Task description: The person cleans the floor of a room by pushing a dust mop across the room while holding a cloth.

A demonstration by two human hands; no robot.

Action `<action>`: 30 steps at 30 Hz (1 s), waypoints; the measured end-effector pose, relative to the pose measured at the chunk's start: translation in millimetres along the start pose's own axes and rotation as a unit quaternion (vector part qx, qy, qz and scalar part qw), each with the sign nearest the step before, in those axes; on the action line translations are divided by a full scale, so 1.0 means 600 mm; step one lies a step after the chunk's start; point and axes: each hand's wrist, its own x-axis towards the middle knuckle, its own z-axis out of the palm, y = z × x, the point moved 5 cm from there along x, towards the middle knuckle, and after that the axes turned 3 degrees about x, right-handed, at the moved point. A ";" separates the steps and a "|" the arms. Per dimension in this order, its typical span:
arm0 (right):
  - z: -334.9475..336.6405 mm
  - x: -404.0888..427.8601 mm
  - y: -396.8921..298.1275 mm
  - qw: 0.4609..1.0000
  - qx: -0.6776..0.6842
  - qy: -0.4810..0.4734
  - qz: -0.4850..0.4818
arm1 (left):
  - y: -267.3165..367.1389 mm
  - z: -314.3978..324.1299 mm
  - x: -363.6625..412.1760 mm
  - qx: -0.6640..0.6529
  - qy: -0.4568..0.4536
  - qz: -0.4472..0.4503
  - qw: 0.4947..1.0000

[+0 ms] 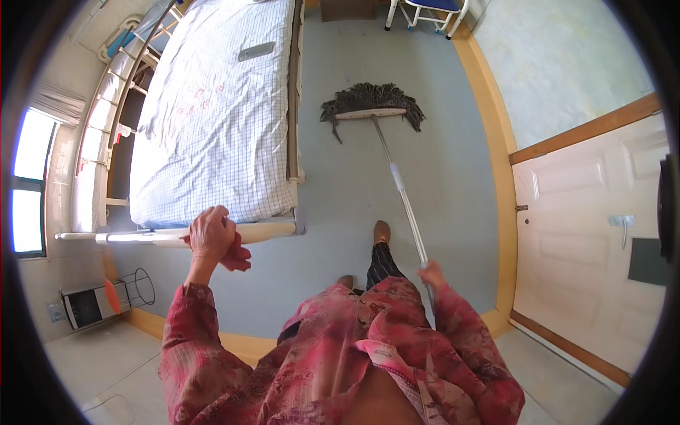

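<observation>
My right hand (432, 275) is closed around the metal pole of a mop (410, 212), low in front of my right side. From there the pole runs forward to a pale mop bar with dark string strands (374, 99) lying fanned out on the blue-grey floor (340, 175). My left hand (211, 234) is at the bed's end rail (265, 232), bunched around a reddish cloth (235, 257) that hangs beside it. Whether this hand also touches the rail cannot be told.
A bed (223, 138) with a checked sheet stands at the left, a phone (256, 51) on it. A white door (584, 212) is at the right. A blue-seated chair (433, 6) stands far ahead. A wire ring holder (139, 287) is low at the left.
</observation>
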 end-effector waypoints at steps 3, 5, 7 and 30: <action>-0.031 0.146 -0.211 0.992 0.071 -0.101 -0.022 | -0.002 -0.008 0.017 0.003 -0.019 -0.032 0.999; -0.044 0.202 -0.375 0.983 0.128 -0.123 -0.042 | -0.005 -0.013 0.020 0.010 -0.019 -0.054 0.998; -0.063 0.259 -0.509 0.971 0.181 -0.147 -0.055 | 0.001 -0.014 0.033 0.005 -0.009 -0.062 0.998; -0.235 0.186 -0.147 0.969 -0.224 0.106 0.010 | -0.005 0.011 0.054 0.014 0.001 -0.070 0.997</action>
